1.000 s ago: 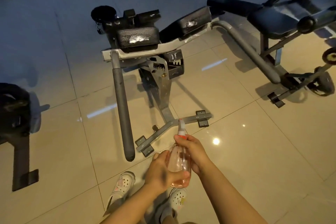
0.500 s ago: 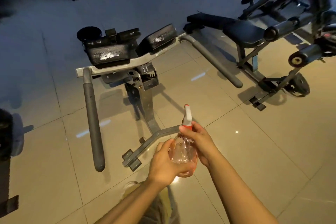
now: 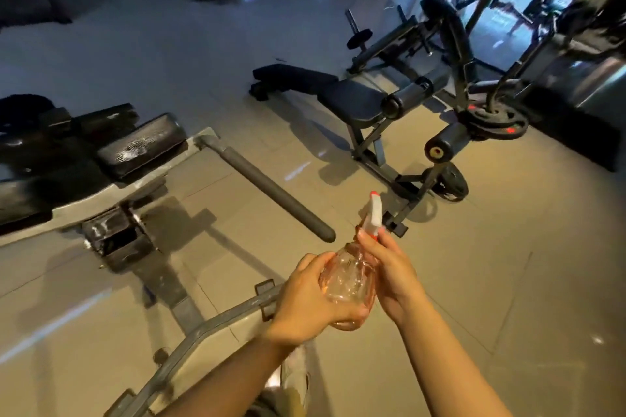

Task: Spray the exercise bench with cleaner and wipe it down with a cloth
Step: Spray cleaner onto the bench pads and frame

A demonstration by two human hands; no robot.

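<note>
Both hands met on the spray bottle (image 3: 349, 281), a clear, rounded one with a white and red nozzle. The left hand (image 3: 305, 301) cupped its body from the side and beneath, fingers (image 3: 342, 316) curled under the base. The right hand (image 3: 389, 272) held the neck, its fingers (image 3: 367, 237) wrapped just below the trigger head, nozzle pointing up and away.

Beyond the fingers and off to their left stood a padded machine (image 3: 142, 145), whose black pad showed a wet, speckled patch that looked like cleaner already sprayed on. Farther ahead, to the right of the fingers, stood the exercise bench (image 3: 345, 101), dark and apparently dry, well apart from the bottle.

No cloth was in view. Judging from this, the bench itself had yet to be sprayed, and all the wiping was still to come.
</note>
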